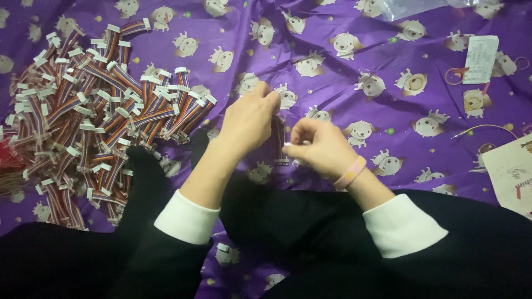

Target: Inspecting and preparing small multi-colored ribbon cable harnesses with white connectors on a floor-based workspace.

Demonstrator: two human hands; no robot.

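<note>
My left hand (249, 119) and my right hand (318, 147) meet over a purple cloth (332, 83) printed with cartoon animals. Between them they hold a short multicoloured ribbon cable (279, 141) that hangs upright. The left hand's fingers pinch its top end. With its fingertips the right hand grips a small white connector (289, 145) at the cable's side. A pink band (350, 173) sits on my right wrist. Both arms wear dark sleeves with white cuffs.
A big heap of the same ribbon cables with white connectors (88, 116) covers the cloth at the left. A paper slip (480, 58) and rubber bands (455, 75) lie at the upper right, a printed sheet (512, 171) at the right edge, a clear plastic bag (415, 6) at the top.
</note>
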